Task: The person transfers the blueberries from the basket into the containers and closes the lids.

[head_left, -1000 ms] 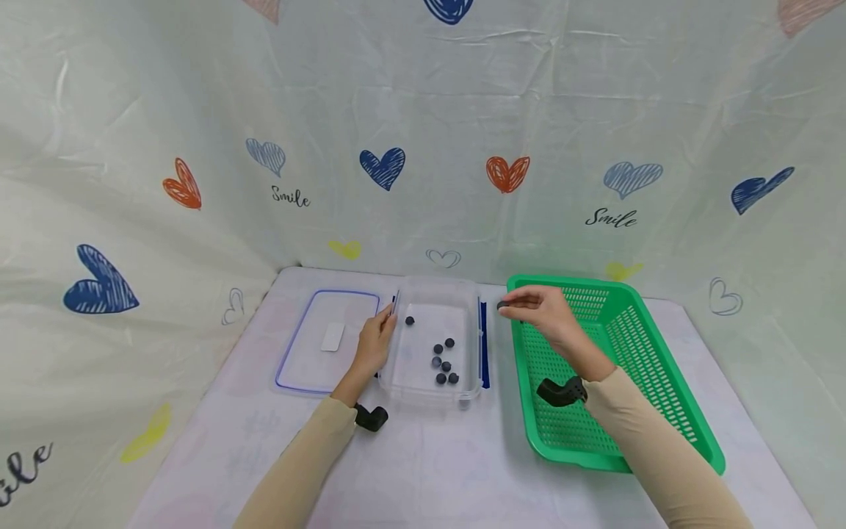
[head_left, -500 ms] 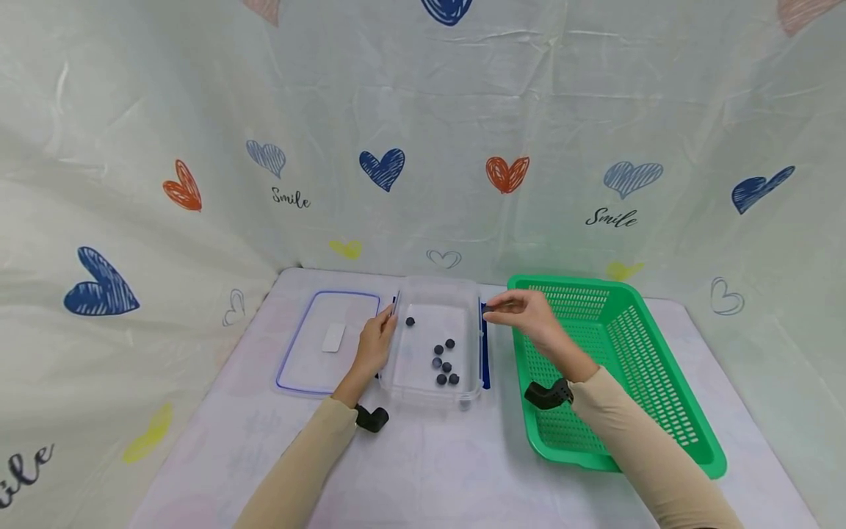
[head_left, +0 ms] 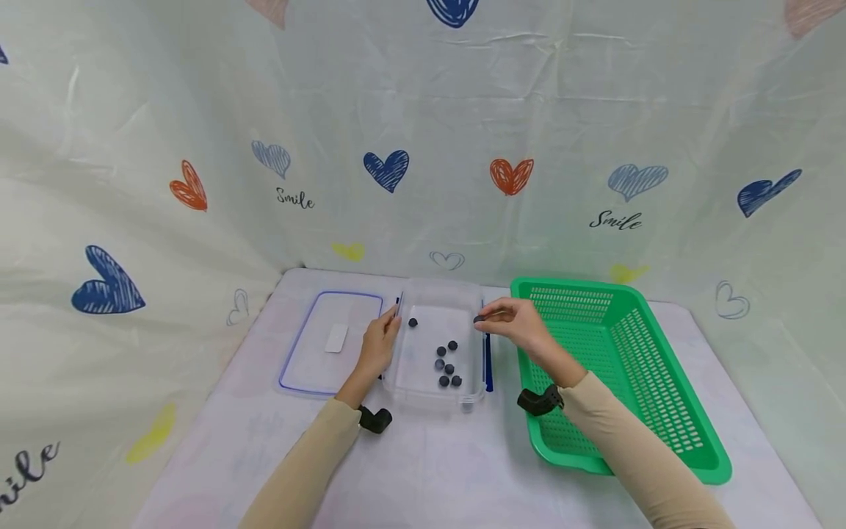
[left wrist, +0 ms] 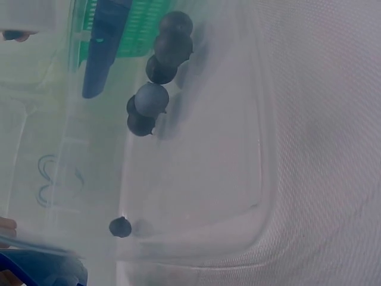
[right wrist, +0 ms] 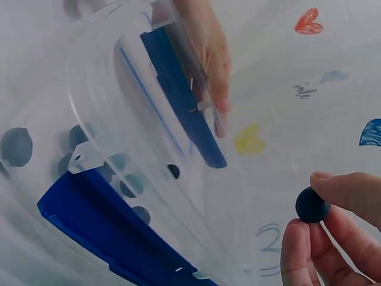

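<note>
Between thumb and fingertips, my right hand [head_left: 518,323] pinches a dark blueberry [right wrist: 312,205] above the right rim of a clear plastic food box [head_left: 429,393]. That box stands uncovered, with blue side latches [right wrist: 107,232] hanging outward. Inside it, several blueberries cluster toward the near right, while a lone blueberry [left wrist: 120,227] lies near the left wall. My left hand [head_left: 379,344] holds the box's left side beside the latch; some of its fingers are hidden in the head view.
A clear lid [head_left: 311,356] with a blue seal and a white label lies left of the box. To the right stands a green plastic basket [head_left: 717,470], beneath my right forearm. A heart-printed sheet [head_left: 449,213] hangs behind the table.
My right hand has moved left from beside the basket's rim to the box's right rim, carrying the blueberry. The left hand keeps its place on the box.
</note>
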`<state>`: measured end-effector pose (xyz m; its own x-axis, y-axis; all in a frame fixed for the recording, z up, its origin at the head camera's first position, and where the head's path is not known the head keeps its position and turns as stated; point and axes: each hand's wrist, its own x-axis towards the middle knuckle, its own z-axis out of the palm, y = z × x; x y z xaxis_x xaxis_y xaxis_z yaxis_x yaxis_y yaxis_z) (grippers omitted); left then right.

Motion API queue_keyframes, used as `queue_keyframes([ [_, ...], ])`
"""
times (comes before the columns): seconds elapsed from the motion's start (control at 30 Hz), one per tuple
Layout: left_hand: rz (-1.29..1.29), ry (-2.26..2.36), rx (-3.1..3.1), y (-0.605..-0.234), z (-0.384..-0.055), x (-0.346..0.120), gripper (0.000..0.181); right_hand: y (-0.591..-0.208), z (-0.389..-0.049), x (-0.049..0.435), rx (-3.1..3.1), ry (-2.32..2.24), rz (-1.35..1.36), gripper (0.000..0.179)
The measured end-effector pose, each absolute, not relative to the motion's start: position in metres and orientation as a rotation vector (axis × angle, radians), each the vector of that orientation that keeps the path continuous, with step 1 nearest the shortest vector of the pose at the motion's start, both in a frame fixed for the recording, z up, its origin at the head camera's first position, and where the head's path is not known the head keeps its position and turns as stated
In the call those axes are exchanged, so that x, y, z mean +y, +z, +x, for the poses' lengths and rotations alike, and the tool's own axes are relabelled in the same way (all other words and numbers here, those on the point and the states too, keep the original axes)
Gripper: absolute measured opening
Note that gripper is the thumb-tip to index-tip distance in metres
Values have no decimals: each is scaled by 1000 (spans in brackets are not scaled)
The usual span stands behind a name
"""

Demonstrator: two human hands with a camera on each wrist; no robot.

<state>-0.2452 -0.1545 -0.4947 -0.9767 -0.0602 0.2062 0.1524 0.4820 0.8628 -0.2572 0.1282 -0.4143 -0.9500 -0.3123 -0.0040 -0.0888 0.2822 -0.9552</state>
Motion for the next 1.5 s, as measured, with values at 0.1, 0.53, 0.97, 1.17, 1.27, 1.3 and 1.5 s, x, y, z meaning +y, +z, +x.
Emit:
queue_keyframes([
  [0.1, -54, -1494, -2524, -495, -245, -155, 44, -417, -258, 127, 2376, -1715, -388, 31],
  [0.53, -48, -1513, -2532, -497, -244, -155, 45, -417, -259, 130, 2389, -1751, -384, 27],
  [0.97, -52, -1505, -2528, -498, -246, -156, 44, -408, -263, 167, 2450, -1882, -278, 33],
  [1.17, -63, -1499, -2531, -496, -246, -156, 44, -411, -266, 184, 2476, -1914, -276, 39],
  [1.27, -62, -1502, -2531, -496, -247, -155, 44, -414, -268, 191, 2495, -1909, -267, 39],
  [1.3, -61, -1500, -2532, -496, -247, -155, 44, -415, -268, 193, 2500, -1907, -262, 39],
  [1.5, -44, -1502, -2538, -495, -246, -154, 45, -427, -275, 202, 2624, -1769, -191, 34],
])
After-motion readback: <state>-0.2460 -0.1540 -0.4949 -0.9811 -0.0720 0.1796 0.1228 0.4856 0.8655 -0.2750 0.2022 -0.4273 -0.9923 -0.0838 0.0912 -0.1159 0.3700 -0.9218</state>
